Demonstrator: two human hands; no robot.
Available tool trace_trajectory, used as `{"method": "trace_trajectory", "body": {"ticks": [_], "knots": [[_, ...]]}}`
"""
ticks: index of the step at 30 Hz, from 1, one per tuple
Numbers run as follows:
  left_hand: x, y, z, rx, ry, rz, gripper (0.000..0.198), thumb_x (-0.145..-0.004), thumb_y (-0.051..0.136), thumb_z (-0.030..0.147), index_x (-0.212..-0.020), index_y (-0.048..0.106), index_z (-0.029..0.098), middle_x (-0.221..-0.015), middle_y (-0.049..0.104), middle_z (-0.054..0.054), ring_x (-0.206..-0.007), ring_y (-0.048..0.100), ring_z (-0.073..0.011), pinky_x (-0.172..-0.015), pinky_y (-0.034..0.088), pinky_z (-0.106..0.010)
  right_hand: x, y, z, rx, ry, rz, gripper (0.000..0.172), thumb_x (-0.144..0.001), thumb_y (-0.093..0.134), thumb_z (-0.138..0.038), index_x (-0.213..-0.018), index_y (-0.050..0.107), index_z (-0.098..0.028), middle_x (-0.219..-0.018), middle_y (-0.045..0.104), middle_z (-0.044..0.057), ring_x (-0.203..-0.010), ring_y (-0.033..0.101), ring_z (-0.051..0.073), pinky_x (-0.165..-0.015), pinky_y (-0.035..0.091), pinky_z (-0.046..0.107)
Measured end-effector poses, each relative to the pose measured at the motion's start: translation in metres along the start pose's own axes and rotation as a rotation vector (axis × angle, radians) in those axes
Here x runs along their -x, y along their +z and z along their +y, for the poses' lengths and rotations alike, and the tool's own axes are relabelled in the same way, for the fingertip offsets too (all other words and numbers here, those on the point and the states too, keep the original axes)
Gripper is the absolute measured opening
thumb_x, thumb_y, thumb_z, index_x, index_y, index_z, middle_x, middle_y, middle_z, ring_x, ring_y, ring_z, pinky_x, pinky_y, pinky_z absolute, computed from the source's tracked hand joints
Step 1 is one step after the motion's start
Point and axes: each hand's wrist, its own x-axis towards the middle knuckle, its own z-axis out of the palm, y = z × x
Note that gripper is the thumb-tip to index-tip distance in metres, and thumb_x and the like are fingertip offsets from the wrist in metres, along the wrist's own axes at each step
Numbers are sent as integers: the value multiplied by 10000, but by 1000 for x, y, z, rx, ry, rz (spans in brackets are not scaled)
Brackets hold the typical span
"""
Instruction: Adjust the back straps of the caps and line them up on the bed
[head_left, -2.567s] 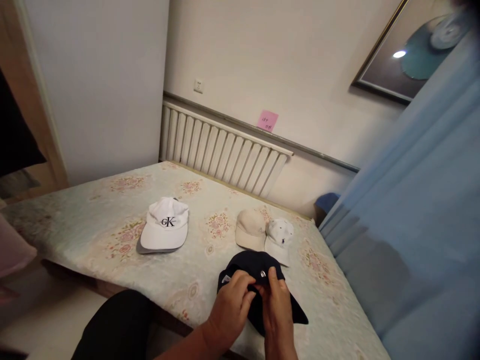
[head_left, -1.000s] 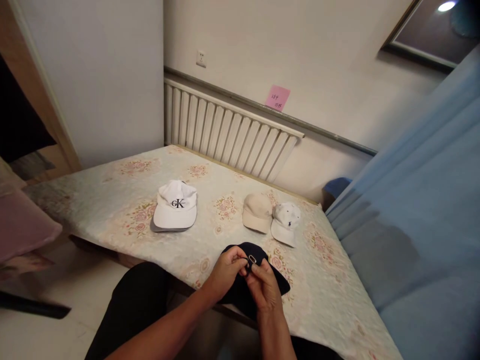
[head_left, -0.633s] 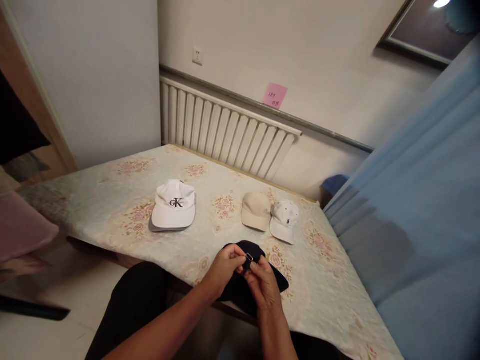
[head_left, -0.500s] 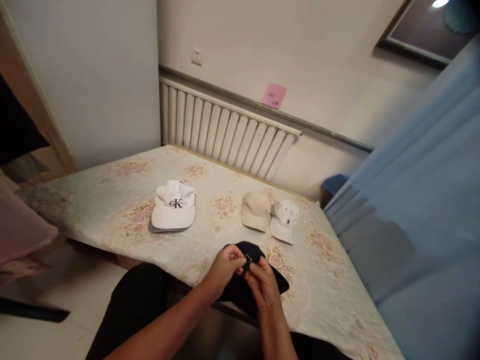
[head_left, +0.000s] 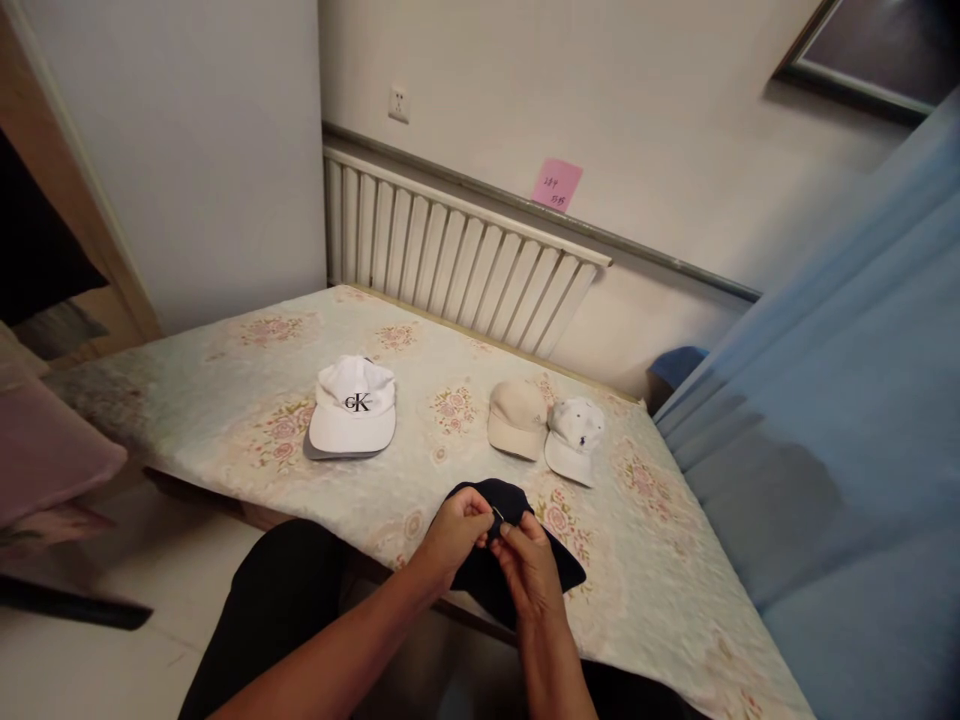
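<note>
Dark navy in the head view, a soft fabric cap (head_left: 480, 575) is held at the near edge of a pale, flower-patterned cloth cover (head_left: 660, 560). The bare left hand (head_left: 457, 535) and bare right hand (head_left: 532, 565) pinch it, fingertips closed, around a small metal buckle (head_left: 498, 514). Beyond are a plain beige cloth cap (head_left: 516, 418) and a white, dark-emblemed cap (head_left: 573, 438).
</note>
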Motion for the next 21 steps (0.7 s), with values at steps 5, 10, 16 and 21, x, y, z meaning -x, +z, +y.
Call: {"method": "trace_trajectory", "body": {"ticks": [5,10,16,21], "knots": [[-1,-1,-3,-4,-5,50,65,-640,521,182,-683,474,174,-519,451,71,-494,433,-78,-502,333,-207,0,1,4,-5,11,13,275,-600,762,-143,-693,510,-198,-637,566,-64,-594,558,89,-581,475,219],[-2,-2,-5,-8,-6,82,74,-631,522,175,-667,458,177,-510,441,76,-480,423,-75,-487,323,-202,-1,1,8,-7,20,30,304,-593,765,-136,-699,488,-205,-619,552,-76,-580,554,81,-574,471,207],[-3,-4,-8,-8,-21,55,100,-634,554,186,-676,464,173,-500,457,74,-473,430,-72,-479,311,-200,-2,-1,8,4,19,33,300,-596,755,-132,-681,476,-201,-595,532,-82,-553,535,76,-562,464,205],[-4,-6,-11,25,-27,45,108,-635,564,210,-686,478,169,-510,479,66,-474,447,-75,-493,345,-210,0,-1,9,8,12,28,308,-592,754,-128,-672,466,-205,-590,515,-88,-550,518,73,-570,466,210]]}}
